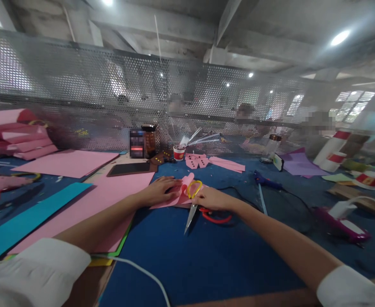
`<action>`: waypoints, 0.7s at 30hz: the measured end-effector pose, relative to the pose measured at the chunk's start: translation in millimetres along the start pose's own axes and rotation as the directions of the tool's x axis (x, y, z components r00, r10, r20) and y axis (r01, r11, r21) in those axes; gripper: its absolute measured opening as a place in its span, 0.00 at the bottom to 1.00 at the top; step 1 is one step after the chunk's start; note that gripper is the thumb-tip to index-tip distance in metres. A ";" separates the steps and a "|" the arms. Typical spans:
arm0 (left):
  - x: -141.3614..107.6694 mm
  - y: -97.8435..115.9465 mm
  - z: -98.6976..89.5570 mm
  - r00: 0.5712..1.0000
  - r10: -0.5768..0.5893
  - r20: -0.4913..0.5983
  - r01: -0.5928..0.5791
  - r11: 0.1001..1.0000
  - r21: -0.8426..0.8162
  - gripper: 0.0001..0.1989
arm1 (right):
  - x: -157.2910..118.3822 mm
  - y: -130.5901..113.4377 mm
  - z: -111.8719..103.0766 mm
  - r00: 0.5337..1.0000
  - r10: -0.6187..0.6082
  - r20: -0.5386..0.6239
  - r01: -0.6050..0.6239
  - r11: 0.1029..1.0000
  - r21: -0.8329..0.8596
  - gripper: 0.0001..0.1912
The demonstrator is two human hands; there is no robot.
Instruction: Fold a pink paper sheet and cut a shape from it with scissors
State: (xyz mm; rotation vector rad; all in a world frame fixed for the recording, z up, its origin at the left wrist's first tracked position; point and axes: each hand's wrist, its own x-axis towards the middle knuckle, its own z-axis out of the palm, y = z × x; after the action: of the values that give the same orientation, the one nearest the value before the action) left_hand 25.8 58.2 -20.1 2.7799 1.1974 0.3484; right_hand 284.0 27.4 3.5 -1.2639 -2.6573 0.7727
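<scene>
My left hand [163, 189] lies with its fingers stretched out, pressing on a folded piece of pink paper [187, 181]. Beside it, my right hand [213, 198] is closed around the middle of a pair of scissors [191, 218]. The metal blades point back towards me, and a yellow loop shows above my fingers. A red loop handle [217, 218] sticks out below the hand; whether it belongs to the same pair I cannot tell. Large pink sheets [126, 192] lie under my left forearm.
A blue strip [40, 213] lies at the left. Behind my hands stand a phone [137, 143], a brown jar [150, 143] and a paper cup [178, 152] with clear sticks. A blue glue gun [267, 181] and a purple power strip [342, 224] lie to the right, with cables.
</scene>
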 end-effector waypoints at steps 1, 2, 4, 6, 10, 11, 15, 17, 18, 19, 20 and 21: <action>-0.4 0.7 0.2 1.000 -0.002 0.007 0.002 1.000 0.004 0.28 | -0.1 -0.3 0.0 1.000 -0.003 -0.002 0.003 1.000 -0.010 0.21; -0.6 1.4 0.5 1.000 -0.004 0.008 0.004 1.000 0.010 0.28 | -0.2 -0.5 0.1 1.000 -0.004 -0.004 0.004 1.000 -0.015 0.21; -0.4 2.4 1.1 1.000 -0.006 -0.001 0.006 1.000 0.020 0.27 | -0.1 -0.6 0.5 1.000 0.000 -0.010 0.000 1.000 -0.016 0.21; 0.0 2.7 1.9 1.000 -0.004 -0.014 0.004 1.000 0.026 0.27 | 0.4 -0.5 1.2 1.000 0.003 -0.011 -0.003 1.000 -0.017 0.21; 0.6 1.9 3.6 1.000 -0.007 -0.028 0.008 1.000 0.025 0.27 | 2.1 -0.8 2.1 1.000 0.009 -0.014 -0.009 0.999 -0.039 0.21; 0.7 1.7 3.9 1.000 -0.007 -0.030 0.008 1.000 0.025 0.27 | 2.5 -1.1 2.2 1.000 0.010 -0.018 -0.011 0.999 -0.048 0.21; 0.6 1.7 4.1 0.999 0.004 -0.041 -0.003 1.000 0.025 0.26 | 4.0 -3.4 2.2 1.000 0.025 -0.017 -0.026 0.998 -0.048 0.21; 0.6 1.9 4.1 0.999 0.008 -0.046 -0.007 1.000 0.025 0.25 | 4.7 -4.9 2.0 0.999 0.030 -0.011 -0.030 0.999 -0.040 0.21; 0.6 1.9 4.2 0.999 0.011 -0.047 -0.010 1.000 0.025 0.25 | 4.8 -5.7 1.8 1.000 0.029 -0.009 -0.030 0.999 -0.037 0.21; 0.6 1.9 4.3 0.999 0.013 -0.049 -0.011 1.000 0.026 0.25 | 4.7 -6.5 1.5 1.000 0.028 -0.005 -0.029 0.999 -0.033 0.21; 0.6 1.8 4.5 0.999 0.013 -0.051 -0.011 1.000 0.026 0.25 | 4.4 -7.2 1.1 1.000 0.028 0.002 -0.028 0.999 -0.026 0.22; 0.7 1.7 4.7 0.999 0.012 -0.053 -0.011 1.000 0.027 0.25 | 3.9 -7.8 0.7 1.000 0.026 0.010 -0.026 1.000 -0.017 0.22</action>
State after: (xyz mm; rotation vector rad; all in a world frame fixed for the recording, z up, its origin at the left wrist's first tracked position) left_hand 28.6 57.6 -24.3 2.8181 1.2063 0.4125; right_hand 275.7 25.9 6.2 -1.3044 -2.6662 0.7646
